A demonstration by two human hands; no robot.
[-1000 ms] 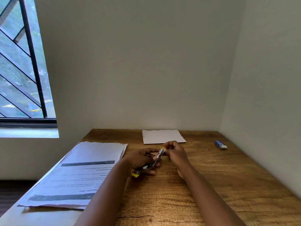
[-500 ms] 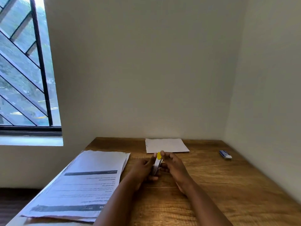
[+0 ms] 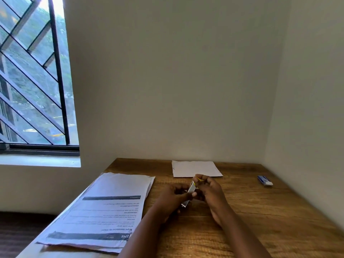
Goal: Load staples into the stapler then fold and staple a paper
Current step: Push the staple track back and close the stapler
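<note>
A small silver stapler [image 3: 190, 191] with yellow trim is held upright between both hands above the wooden table [image 3: 260, 216]. My left hand [image 3: 173, 197] grips its lower body. My right hand [image 3: 208, 190] pinches its yellow upper end with the fingertips. A folded white paper [image 3: 195, 168] lies flat just beyond the hands, near the back wall. A small blue and white staple box [image 3: 264, 180] rests at the far right of the table. Whether the stapler's magazine is open is hidden by my fingers.
A stack of printed sheets [image 3: 109, 205] covers the left part of the table, overhanging its left edge. Walls close off the table at the back and right. A barred window [image 3: 35, 81] is at the left.
The stapler has turned from lying tilted in my hands to standing nearly upright, yellow end up. The camera has tilted upward, so the hands sit lower in view.
</note>
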